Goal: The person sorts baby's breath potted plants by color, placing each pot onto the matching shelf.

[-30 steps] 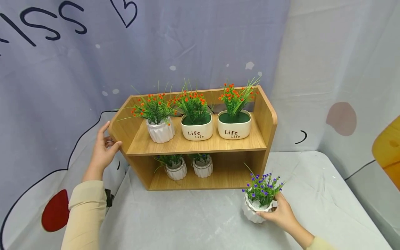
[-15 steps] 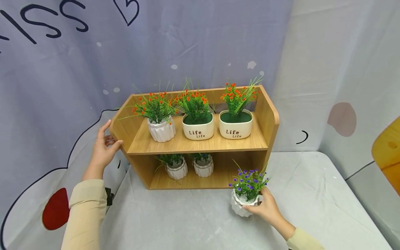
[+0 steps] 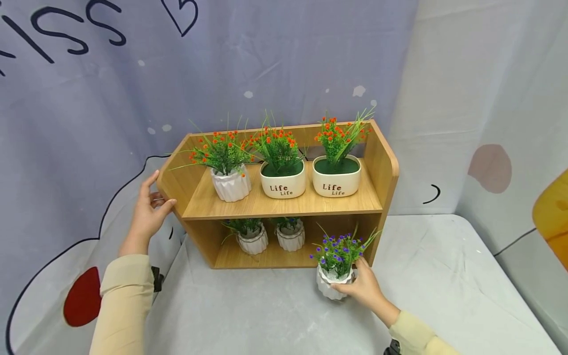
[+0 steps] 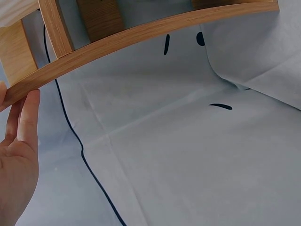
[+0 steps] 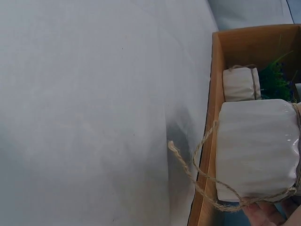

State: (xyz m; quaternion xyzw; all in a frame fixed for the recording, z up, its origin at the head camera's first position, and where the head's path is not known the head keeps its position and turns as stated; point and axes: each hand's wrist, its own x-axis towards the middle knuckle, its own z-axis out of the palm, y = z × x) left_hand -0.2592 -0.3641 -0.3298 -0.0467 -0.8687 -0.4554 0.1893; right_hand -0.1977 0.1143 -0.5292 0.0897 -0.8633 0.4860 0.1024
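In the head view, my right hand [image 3: 365, 287] grips a white ribbed flowerpot [image 3: 330, 286] with purple flowers, held just in front of the shelf's lower right opening. Twine hangs from this pot [image 5: 256, 150] in the right wrist view, and only some fingertips show. My left hand [image 3: 149, 212] pinches the left side panel of the two-tier wooden shelf [image 3: 284, 215] between thumb and fingers. Its fingers [image 4: 29, 120] touch the wooden edge in the left wrist view. Two white pots, one [image 3: 253, 240] left of the other [image 3: 291, 236], stand on the lower tier.
On the upper tier stand a white pot [image 3: 231, 183] and two oval "Life" planters, the left one [image 3: 282, 185] beside the right one [image 3: 336, 181], all with orange flowers. A grey cloth [image 3: 248, 315] covers the table. Behind the shelf hangs a printed curtain [image 3: 284, 59].
My right hand has carried the purple-flowered pot leftward and slightly up, closer to the shelf's lower tier. The left hand keeps its hold on the side panel.
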